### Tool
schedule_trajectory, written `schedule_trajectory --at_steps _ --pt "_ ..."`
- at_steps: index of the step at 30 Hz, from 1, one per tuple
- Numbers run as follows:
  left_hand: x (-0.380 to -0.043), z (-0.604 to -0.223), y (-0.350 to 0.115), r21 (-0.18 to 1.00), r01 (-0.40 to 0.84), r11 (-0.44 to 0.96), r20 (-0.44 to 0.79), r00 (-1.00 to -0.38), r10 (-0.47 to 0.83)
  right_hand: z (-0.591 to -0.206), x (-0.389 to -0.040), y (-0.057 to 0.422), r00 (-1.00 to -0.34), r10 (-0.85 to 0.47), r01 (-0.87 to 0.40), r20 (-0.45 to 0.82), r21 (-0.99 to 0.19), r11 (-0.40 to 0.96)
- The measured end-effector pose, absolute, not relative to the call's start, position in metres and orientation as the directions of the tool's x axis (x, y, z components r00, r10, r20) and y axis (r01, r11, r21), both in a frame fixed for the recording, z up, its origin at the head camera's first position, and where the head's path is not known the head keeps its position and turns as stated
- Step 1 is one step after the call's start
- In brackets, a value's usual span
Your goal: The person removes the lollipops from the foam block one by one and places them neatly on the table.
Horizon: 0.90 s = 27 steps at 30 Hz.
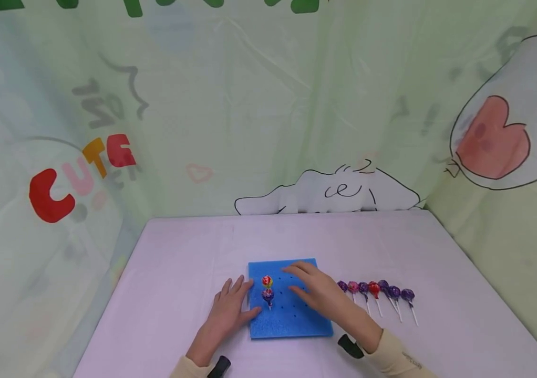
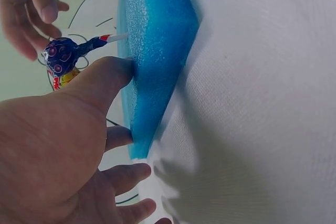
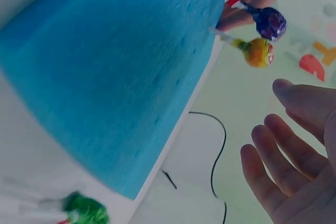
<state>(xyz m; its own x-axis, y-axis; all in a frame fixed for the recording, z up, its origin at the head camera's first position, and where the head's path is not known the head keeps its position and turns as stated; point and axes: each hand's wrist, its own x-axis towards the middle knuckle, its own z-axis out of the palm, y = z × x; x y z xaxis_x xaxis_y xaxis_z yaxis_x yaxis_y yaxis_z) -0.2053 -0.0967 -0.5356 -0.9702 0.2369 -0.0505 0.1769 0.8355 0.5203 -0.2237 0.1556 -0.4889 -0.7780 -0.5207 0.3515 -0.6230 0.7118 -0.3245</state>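
A blue foam board [image 1: 287,328] with small holes lies on the table. Two lollipops stand upright near its left side: one in a red and yellow wrapper [image 1: 267,281], the other in a purple wrapper [image 1: 268,295]. My left hand [image 1: 228,310] rests at the board's left edge, its thumb on the board [image 2: 157,35] and its fingers spread. Above the board, my right hand [image 1: 320,291] hovers with fingers apart and nothing between them. In the right wrist view, its fingers [image 3: 286,150] are loosely bent, away from the purple lollipop [image 3: 270,23].
Right of the board, several lollipops lie in a row, among them a red one [image 1: 374,289] and a purple one [image 1: 408,295]. A green-wrapped lollipop [image 3: 86,211] lies beside the board in the right wrist view. Printed curtains [image 1: 268,105] surround the white table [image 1: 193,252].
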Motion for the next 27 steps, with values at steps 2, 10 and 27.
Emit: schedule_trajectory --at_steps 2,10,27 --pt "-0.206 -0.536 -0.097 0.516 0.176 0.838 -0.051 -0.971 0.235 -0.489 -0.224 0.148 -0.755 -0.538 -0.649 0.374 -0.31 0.695" --pt "-0.206 -0.536 -0.098 0.516 0.189 0.835 -0.041 -0.969 0.244 -0.493 -0.231 0.127 -0.629 -0.64 -0.758 0.44 -0.168 0.63" --pt "-0.208 -0.539 -0.099 0.504 0.207 0.838 -0.022 -0.967 0.253 -0.499 -0.237 0.112 -0.651 -0.662 -0.746 0.371 -0.153 0.648"
